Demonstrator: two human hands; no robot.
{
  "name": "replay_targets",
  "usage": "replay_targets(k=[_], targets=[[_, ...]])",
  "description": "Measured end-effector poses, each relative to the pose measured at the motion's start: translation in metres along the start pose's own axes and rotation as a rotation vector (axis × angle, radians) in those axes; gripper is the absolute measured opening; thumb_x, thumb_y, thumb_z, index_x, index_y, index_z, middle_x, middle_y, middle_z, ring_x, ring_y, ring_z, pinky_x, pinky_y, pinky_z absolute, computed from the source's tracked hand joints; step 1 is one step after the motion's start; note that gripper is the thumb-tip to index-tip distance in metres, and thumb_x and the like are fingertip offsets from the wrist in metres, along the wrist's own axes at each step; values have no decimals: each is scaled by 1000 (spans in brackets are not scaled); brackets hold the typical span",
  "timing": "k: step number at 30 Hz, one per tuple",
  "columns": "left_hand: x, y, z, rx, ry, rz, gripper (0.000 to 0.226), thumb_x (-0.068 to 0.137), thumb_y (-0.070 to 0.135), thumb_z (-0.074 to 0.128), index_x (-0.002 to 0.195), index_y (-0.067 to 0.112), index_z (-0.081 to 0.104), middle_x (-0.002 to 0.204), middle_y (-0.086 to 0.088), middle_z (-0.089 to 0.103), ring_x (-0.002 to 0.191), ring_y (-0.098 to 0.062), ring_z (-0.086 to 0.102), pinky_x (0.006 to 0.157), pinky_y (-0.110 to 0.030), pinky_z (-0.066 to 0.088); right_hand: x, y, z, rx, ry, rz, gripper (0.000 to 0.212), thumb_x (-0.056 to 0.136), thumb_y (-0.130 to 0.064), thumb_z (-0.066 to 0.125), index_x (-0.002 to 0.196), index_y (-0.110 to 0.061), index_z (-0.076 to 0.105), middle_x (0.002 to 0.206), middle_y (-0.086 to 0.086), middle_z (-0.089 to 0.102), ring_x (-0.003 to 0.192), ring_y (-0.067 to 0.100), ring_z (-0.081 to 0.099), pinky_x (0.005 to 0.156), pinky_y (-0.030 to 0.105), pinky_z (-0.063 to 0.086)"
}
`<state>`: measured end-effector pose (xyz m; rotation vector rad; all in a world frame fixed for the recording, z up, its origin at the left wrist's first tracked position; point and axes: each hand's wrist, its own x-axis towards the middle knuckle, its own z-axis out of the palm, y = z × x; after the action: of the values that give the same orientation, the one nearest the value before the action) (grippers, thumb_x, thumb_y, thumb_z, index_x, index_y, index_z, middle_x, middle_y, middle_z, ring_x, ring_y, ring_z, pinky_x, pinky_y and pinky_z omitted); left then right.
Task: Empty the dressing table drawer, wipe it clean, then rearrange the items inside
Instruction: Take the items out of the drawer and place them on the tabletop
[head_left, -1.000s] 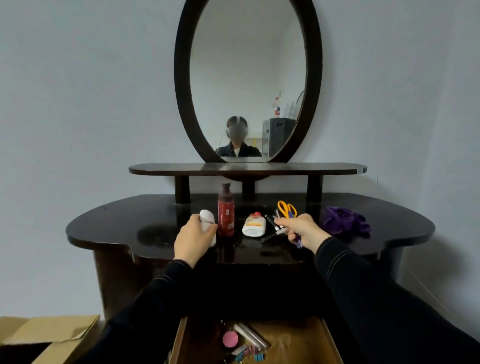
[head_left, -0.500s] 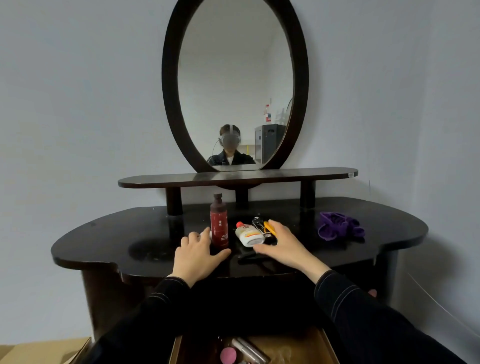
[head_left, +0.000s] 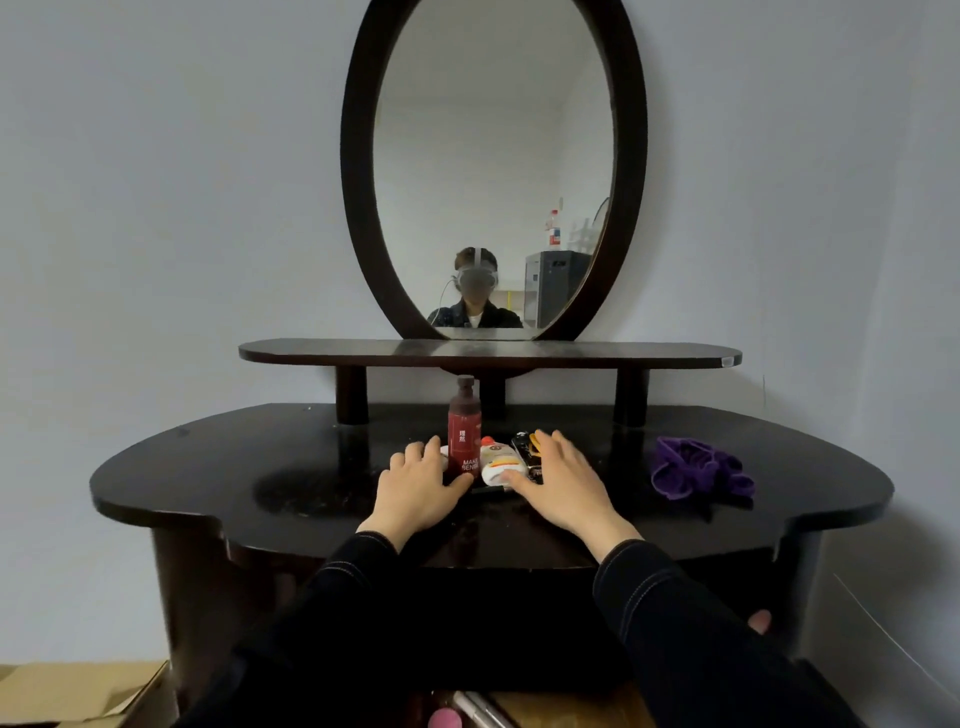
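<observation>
Your tabletop (head_left: 260, 467) serves as the holding area. The drawer (head_left: 561, 709), below the red bottle (head_left: 464, 436), hangs open with items left inside. The purple cloth (head_left: 696, 470) lies well right of the bottle, probably for wiping. Your left hand (head_left: 415, 488) and right hand (head_left: 561, 483) flank the bottle, fingers (head_left: 558, 447) spread and gripping nothing, apparently settling the white tube (head_left: 496, 462) just beside it.
</observation>
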<state>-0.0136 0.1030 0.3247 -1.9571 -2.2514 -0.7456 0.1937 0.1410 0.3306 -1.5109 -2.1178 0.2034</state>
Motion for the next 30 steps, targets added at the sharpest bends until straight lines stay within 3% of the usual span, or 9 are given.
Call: replay_targets(k=[3, 6, 8, 10, 13, 16, 20, 24, 30], targets=[[-20, 0, -13, -221, 143, -60, 76, 92, 48, 58, 152, 10, 31, 150, -16, 37, 136, -39, 34, 109, -43, 32, -23, -1, -10, 145, 160, 1, 82, 96, -57, 56, 159, -16, 23, 166, 9, 23, 152, 25, 23, 119, 41, 29], [-57, 3, -26, -532, 374, -42, 41, 92, 23, 61, 131, 11, 55, 130, -12, 55, 122, -32, 51, 101, -38, 41, -67, 4, -15, 416, 466, -40, 46, 95, -22, 65, 138, -12, 53, 140, 10, 56, 130, 22, 54, 102, 26, 43], [-99, 7, -26, -725, 568, 102, 16, 92, 11, 57, 106, 14, 65, 105, -2, 64, 100, -22, 61, 86, -38, 50, -114, 9, -12, 642, 639, -150, 27, 93, -7, 61, 117, -20, 64, 118, 4, 67, 110, 12, 65, 92, 16, 48], [-146, 10, -8, -732, 645, 345, 14, 92, 7, 52, 96, 13, 63, 94, 4, 62, 91, -17, 59, 78, -31, 48, -163, 22, 1, 623, 682, -267, 21, 93, -10, 57, 110, -20, 64, 110, -4, 64, 105, 13, 64, 88, 16, 49], [-206, 7, 53, -570, 390, 624, 12, 92, 11, 50, 92, 14, 61, 90, 6, 57, 87, -15, 53, 78, -25, 41, -222, 60, 35, 386, 463, -332, 15, 97, -13, 53, 106, -14, 65, 103, -6, 60, 99, 12, 62, 83, 19, 50], [-237, -1, 124, -475, -118, 468, 14, 88, 14, 54, 92, 19, 67, 90, 11, 60, 84, -6, 52, 74, -25, 44, -250, 87, 73, 126, -173, -36, 16, 101, -25, 56, 116, -27, 60, 109, -10, 65, 88, -1, 61, 79, 23, 54], [-246, -18, 188, -412, -571, 294, 21, 91, 15, 53, 100, 19, 72, 100, 5, 71, 91, -9, 64, 82, -31, 53, -261, 108, 125, -270, -706, 248, 43, 101, -37, 54, 139, -20, 46, 117, 0, 65, 97, 18, 67, 78, 32, 56], [-250, -28, 212, -401, -740, 245, 21, 94, 20, 51, 101, 23, 71, 101, 7, 71, 88, -8, 63, 76, -23, 50, -271, 113, 172, -565, -775, 366, 60, 100, -27, 55, 150, -9, 29, 142, 17, 47, 119, 31, 59, 94, 40, 52], [-253, -29, 218, -386, -797, 226, 21, 94, 21, 52, 102, 20, 72, 104, 4, 71, 94, -13, 64, 85, -31, 52, -268, 110, 183, -557, -744, 393, 49, 96, -18, 62, 139, -10, 41, 141, 15, 38, 109, 30, 62, 80, 36, 50]])
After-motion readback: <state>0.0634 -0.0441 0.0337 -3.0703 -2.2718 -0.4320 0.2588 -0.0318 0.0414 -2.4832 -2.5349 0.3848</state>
